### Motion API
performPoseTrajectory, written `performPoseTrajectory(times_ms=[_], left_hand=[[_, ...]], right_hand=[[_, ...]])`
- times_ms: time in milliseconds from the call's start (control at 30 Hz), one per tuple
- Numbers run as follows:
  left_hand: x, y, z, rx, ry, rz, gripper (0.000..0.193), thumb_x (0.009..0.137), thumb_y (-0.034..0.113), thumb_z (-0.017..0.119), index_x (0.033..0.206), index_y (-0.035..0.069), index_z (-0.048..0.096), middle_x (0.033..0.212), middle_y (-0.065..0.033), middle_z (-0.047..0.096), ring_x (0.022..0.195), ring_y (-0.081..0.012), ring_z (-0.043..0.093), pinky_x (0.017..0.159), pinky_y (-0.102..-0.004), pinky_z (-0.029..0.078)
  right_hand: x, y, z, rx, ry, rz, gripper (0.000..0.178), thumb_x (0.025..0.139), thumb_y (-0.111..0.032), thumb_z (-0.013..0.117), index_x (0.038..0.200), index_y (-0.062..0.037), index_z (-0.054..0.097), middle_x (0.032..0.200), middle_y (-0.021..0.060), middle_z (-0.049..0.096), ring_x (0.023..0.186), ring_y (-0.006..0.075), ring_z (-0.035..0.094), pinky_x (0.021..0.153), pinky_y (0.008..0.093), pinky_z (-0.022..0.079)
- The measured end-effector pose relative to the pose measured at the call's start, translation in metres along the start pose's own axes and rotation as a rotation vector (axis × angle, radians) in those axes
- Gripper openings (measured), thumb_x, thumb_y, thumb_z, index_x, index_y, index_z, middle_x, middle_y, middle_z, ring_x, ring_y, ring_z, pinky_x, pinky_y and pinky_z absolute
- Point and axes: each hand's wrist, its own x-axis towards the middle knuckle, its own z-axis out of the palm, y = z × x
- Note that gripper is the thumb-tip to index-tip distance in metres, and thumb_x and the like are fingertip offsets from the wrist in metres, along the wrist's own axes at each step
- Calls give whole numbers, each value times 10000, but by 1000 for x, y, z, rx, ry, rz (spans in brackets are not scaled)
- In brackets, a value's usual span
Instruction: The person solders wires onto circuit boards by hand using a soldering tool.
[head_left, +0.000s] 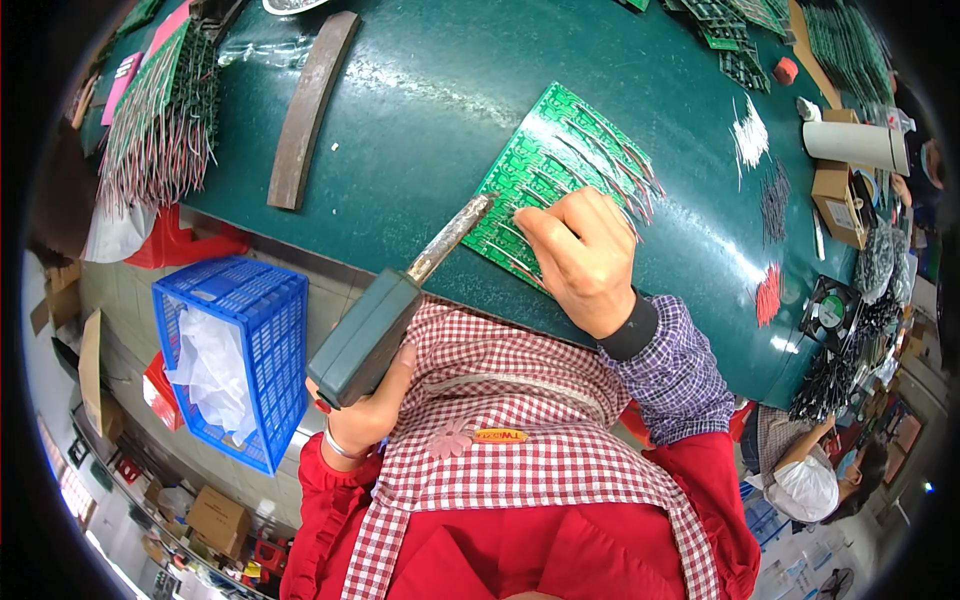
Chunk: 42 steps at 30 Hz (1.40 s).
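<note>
My left hand (pixel 368 408) grips a soldering gun (pixel 368 335) with a dark green body and a worn metal barrel. Its tip reaches the left part of a green circuit board panel (pixel 512 170), which lies tilted on the table. Rows of thin black, red and white wires (pixel 600 150) run from the panel toward its right edge. Over the panel's lower right, my right hand (pixel 585 255) is closed in a pinch around a thin wire, close to the soldering gun's tip. The fingers mostly hide that wire.
On the green table (pixel 420 130) lie a brown bar (pixel 312 110), wired boards (pixel 165 130), and bundles of white (pixel 750 133), black (pixel 774 203) and red wires (pixel 768 295). A small fan (pixel 829 309) sits at right. A blue crate (pixel 275 350) stands below left; another person (pixel 800 470) is at lower right.
</note>
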Motion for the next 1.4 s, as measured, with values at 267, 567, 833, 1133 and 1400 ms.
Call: performPoseTrajectory(times_ms=[267,567,833,1133,1400], left_hand=[[-2,-3,1,133,-16,78,163,713,43,749,868,9,715,810,-107,696,680,-255,679,666,-332,523],[2,-9,0,125,-54,143,168,706,48,742,863,5,702,783,-115,668,622,-254,637,550,-319,482],[4,-8,0,114,-64,131,190,701,48,744,873,-14,690,735,-119,632,569,-223,608,509,-303,462],[-13,-20,-7,85,-114,83,272,794,-19,712,1057,-55,651,946,-111,683,796,-161,633,687,-278,505],[-5,-14,-1,260,-56,285,148,702,25,731,847,6,712,814,-126,674,648,-274,651,592,-314,506]], right_hand=[[-1,1,2,-27,-13,-4,220,664,-1,668,870,-67,627,692,33,454,637,196,494,571,331,384],[-1,1,2,-32,-18,0,211,664,-7,670,862,-69,631,686,32,449,629,192,490,562,329,378],[0,0,1,-44,-21,7,219,663,-7,665,868,-78,631,683,29,451,628,190,491,561,328,381],[0,0,1,-49,-28,11,196,672,-16,653,859,-74,634,684,33,452,631,194,490,564,329,384],[0,0,2,-43,-20,7,196,669,-15,654,854,-72,629,686,35,451,629,196,488,562,330,380]])
